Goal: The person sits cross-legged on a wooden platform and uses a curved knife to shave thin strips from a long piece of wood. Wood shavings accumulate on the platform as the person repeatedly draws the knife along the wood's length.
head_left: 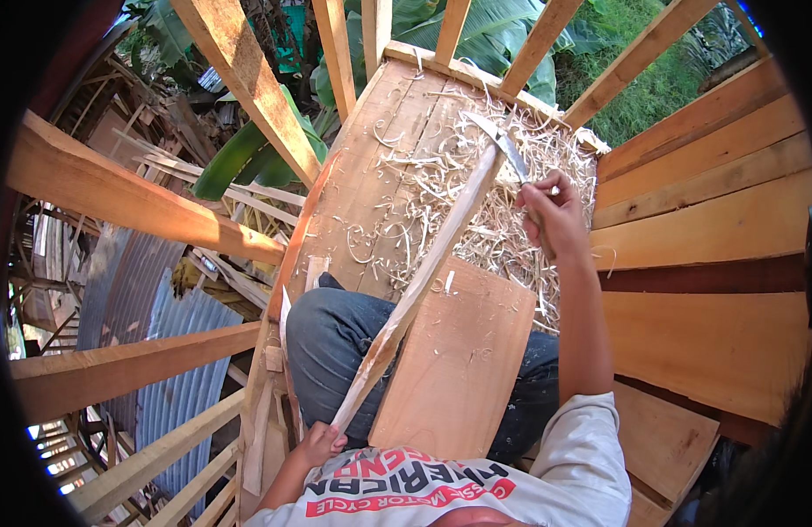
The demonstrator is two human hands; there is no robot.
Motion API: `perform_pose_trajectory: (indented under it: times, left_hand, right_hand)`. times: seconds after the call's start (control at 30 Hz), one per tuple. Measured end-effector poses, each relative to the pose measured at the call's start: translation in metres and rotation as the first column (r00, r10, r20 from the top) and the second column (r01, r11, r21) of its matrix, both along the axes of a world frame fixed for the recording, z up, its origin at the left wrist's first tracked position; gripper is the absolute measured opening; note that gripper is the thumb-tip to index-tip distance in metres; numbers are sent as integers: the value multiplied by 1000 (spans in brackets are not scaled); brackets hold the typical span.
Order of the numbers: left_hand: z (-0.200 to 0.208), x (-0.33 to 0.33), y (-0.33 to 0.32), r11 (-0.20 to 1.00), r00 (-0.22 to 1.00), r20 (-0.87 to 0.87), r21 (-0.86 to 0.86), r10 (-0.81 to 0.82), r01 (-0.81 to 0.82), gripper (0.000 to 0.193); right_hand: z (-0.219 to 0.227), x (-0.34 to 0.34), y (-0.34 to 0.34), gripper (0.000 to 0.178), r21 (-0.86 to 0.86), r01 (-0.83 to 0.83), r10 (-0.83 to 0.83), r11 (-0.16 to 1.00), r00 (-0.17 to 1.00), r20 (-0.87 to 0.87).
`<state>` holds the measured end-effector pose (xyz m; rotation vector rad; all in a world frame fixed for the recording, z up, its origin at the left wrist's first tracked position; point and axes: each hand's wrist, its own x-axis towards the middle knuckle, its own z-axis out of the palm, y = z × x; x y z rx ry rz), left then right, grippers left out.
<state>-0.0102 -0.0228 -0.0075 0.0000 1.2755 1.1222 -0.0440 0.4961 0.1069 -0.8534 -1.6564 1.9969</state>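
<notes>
A long, roughly squared wooden stick point(421, 283) runs slantwise from my waist up toward the far end of the platform. My left hand point(319, 443) is closed around its near end, beside my left hip. In my right hand point(555, 206) is a knife point(511, 158), its fingers wrapped round the handle. The curved blade crosses at the stick's far end; whether it bites into the wood I cannot tell. Under the stick a flat wooden board point(463, 351) rests across my lap, with a small pale chip on it.
Curled wood shavings point(520, 237) cover much of the plank floor point(353, 211) ahead of me. Slanted wooden posts point(248, 79) rise along the left and far edges. A plank wall point(705, 211) stands close on the right. Corrugated sheets point(182, 334) lie lower down, outside to the left.
</notes>
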Motion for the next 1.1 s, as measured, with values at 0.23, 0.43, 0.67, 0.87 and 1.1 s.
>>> perform_pose_trajectory:
  times: [0.23, 0.43, 0.67, 0.87, 1.1]
  left_hand:
    - [6, -5, 5, 1000, 1000, 12, -9, -10, 10, 62]
    - [9, -6, 7, 1000, 1000, 8, -15, -25, 25, 62]
    - [5, -5, 10, 999, 1000, 21, -52, -11, 12, 62]
    - [0, -1, 3, 999, 1000, -25, -38, -7, 6, 63]
    - [-3, 4, 3, 1000, 999, -50, -12, 10, -11, 64]
  right_hand:
    - [-9, 7, 10, 22, -49, -34, 32, 998, 999, -32]
    - [-13, 10, 13, 23, -63, -16, 14, 998, 999, -35]
    - [-20, 10, 11, 28, 21, 9, -10, 1000, 997, 75]
    - [-40, 16, 18, 22, 681, -136, -76, 719, 959, 272]
    - [-23, 13, -43, 30, 889, -378, -30, 258, 916, 399]
